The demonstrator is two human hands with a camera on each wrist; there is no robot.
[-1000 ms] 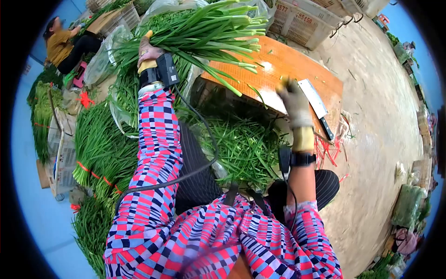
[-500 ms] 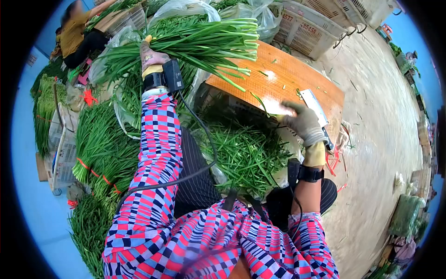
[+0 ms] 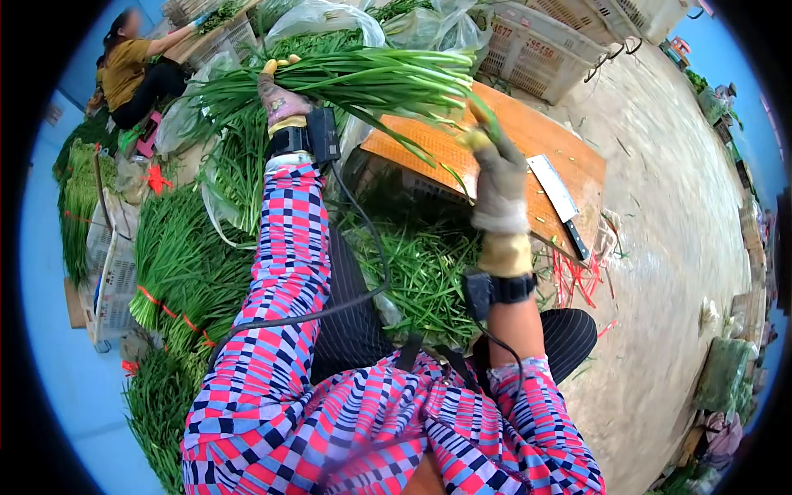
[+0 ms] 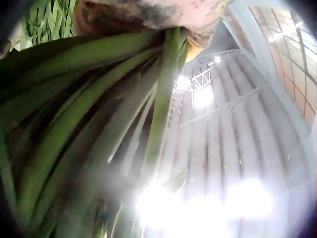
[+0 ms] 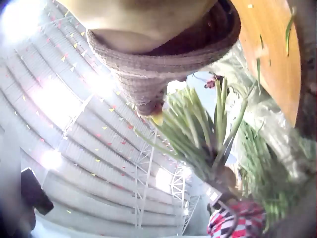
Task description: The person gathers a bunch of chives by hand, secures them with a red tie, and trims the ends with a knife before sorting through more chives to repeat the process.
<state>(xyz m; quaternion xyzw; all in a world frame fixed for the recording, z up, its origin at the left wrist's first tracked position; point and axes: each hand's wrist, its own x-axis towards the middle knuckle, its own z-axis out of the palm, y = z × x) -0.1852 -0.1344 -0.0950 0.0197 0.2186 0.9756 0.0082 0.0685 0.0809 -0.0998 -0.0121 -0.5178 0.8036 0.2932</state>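
Note:
My gloved left hand grips a bunch of garlic chives by its leafy part, holding it level above the near left of a wooden board. The pale stalk ends point right. In the left wrist view, long leaves fan out below the glove. My gloved right hand is raised at the stalk ends, fingers extended upward. In the right wrist view its yellow fingertip is right beside the pale stalks. A cleaver with a black handle lies on the board, right of this hand.
Loose chive leaves lie heaped below the board. Tied bundles are piled at left. Plastic crates stand behind the board, near clear bags. Red ties lie at right. Another person sits at far left.
My right hand moves from beside the cleaver, low over the board's near edge, up and left to the stalk ends. The bunch stays in my left hand, shifting slightly right.

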